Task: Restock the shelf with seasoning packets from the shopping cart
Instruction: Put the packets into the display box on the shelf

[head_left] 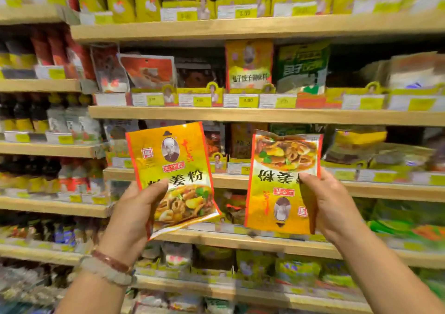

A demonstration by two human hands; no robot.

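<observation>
Wooden store shelves [265, 115], stocked seasoning packets [249, 66]

Dark sauce bottles [36, 114] on left-hand shelving, yellow price tags [248, 101] along board edges, green packet [302, 67] beside a yellow one [249, 64], red pouches [148, 69] further left, bracelets [109, 266] at bottom left.

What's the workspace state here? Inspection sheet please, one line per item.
Surface: wooden shelf tiers, stocked, price tags along the edges.
Job's things: left packet upright; right packet upside down; same orange design; shopping cart not in view.
Clutter: mixed packets and bottles on the shelves, blurred.
Grippers: left hand grips the left packet; right hand grips the right packet.
Cables: nothing seen.
Surroundings: store aisle; bracelets on left wrist.
</observation>
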